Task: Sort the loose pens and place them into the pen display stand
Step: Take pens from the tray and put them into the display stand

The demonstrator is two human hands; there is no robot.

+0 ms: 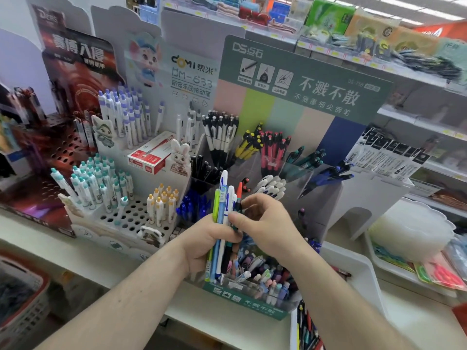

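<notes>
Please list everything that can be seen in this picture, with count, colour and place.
loose pens: a handful, mixed colours, in the left hand
green pen display stand: one, centre, compartments of sorted pens
white holed stand: one, left of it, pens with teal, purple and yellow caps
red box: one, on the white stand
dark red display: one, far left
left hand: grips the bundle
right hand: fingers pinch one pen

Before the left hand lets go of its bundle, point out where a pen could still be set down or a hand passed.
Empty holes show in the white perforated rack between the teal-capped pens and yellow-capped pens. The clear compartment right of the white-capped pens looks empty. The front tray of mixed pens beneath both hands is crowded.
</notes>
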